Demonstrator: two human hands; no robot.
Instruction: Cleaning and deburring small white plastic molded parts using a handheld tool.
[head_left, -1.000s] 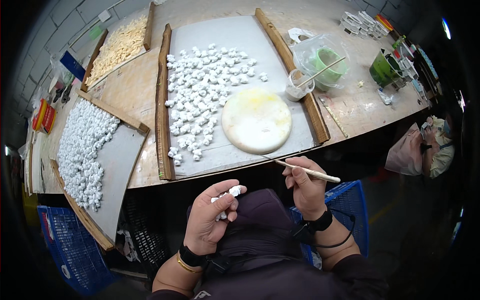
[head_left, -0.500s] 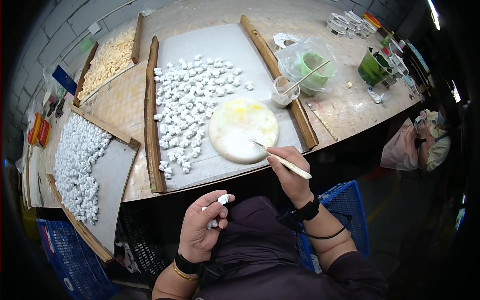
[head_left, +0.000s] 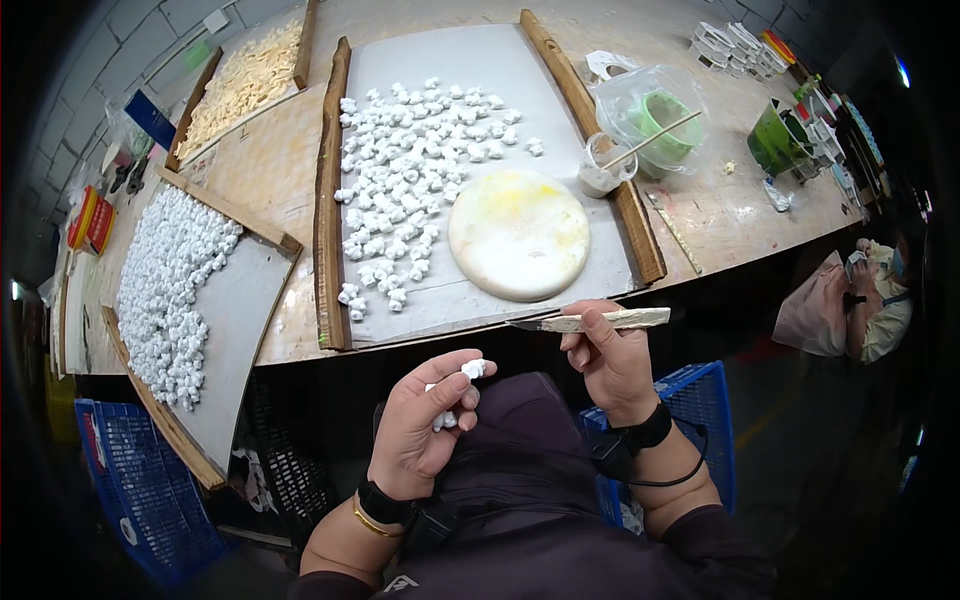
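Several small white knobbly pieces (head_left: 473,369) are in my left hand (head_left: 415,420); one is pinched at the fingertips and others rest in the curled fingers. Level with the table's front edge, my right hand (head_left: 612,360) grips a knife (head_left: 610,320) by its pale wrapped handle, the thin blade pointing left toward the other hand. Beyond the knife lies a round cream-white slab (head_left: 519,236) with yellow smears. To its left, many like white pieces (head_left: 410,185) are spread over a grey board (head_left: 440,60).
Wooden strips (head_left: 332,200) border the board. A cup of white paste (head_left: 606,165) with a stick leans by a green bowl (head_left: 668,130) in plastic. A second board (head_left: 235,330) at left holds a white heap. Blue crates (head_left: 150,490) stand below. Another person (head_left: 880,300) sits at far right.
The knife has left the slab and come back toward me, turning level with its blade pointing left. My left hand has moved slightly up and right, still holding the white pieces.
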